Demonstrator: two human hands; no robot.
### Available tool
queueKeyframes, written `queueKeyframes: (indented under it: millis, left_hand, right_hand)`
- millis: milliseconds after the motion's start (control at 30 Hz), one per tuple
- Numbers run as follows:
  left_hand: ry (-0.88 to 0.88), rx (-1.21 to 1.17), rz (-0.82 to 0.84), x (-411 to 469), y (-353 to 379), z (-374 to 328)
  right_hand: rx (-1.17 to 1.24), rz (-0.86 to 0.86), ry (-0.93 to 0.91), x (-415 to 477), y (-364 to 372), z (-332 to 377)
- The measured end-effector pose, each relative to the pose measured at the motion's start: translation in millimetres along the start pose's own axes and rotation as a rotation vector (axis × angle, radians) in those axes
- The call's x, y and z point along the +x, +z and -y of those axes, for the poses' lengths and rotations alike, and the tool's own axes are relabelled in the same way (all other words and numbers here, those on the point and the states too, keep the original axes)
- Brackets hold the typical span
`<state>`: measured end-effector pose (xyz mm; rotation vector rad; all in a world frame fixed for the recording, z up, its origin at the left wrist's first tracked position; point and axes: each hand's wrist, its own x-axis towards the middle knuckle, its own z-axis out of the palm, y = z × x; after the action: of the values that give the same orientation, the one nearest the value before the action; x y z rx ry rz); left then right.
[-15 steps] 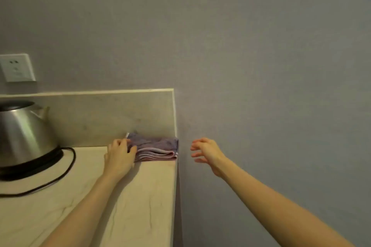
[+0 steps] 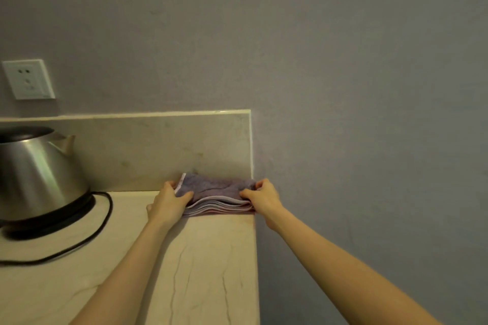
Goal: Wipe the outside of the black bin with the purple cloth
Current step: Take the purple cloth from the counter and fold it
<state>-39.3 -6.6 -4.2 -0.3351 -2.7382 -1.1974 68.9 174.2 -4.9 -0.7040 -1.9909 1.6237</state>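
Observation:
A folded purple cloth point(image 2: 215, 194) lies in the back right corner of the pale stone counter point(image 2: 211, 266), against the backsplash. My left hand point(image 2: 169, 203) grips its left end, thumb on top. On the cloth's right end my right hand point(image 2: 264, 199) is pinched, at the counter's right edge. The black bin is not in view.
A steel electric kettle point(image 2: 37, 174) stands on its black base at the left, its black cord point(image 2: 87, 240) curling across the counter. A white wall socket point(image 2: 27, 79) is above it. The counter ends at its right edge point(image 2: 255, 258), with grey wall beyond.
My right hand has moved left from open air onto the cloth's right end and closed on it. My left hand has tightened its hold on the left end.

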Motion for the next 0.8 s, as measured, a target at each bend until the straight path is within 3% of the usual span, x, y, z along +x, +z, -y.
queueKeyframes:
  millis: [133,233,367,633,800]
  left_hand:
    - [-0.039,-0.014,0.059,0.0,-3.9,-3.6]
    - [-0.052,-0.187,0.156,-0.2,-9.8,-9.1]
    - [-0.003,-0.248,0.131,-13.1,-11.3,-16.7]
    - [0.101,-0.359,0.105,-54.2,-9.1,-81.2]
    - [0.148,-0.462,0.194,-92.0,-1.4,-123.4]
  right_hand:
    - [-0.016,0.011,-0.058,-4.1,-1.1,-0.2]
    - [-0.028,0.028,-0.113,-8.5,-4.5,-2.0]
    - [0.002,0.033,-0.145,-18.4,-18.9,-1.0]
    - [0.123,-0.073,-0.153,-35.4,-84.4,16.8]
    - [0.152,-0.159,-0.127,-50.1,-139.8,19.0]
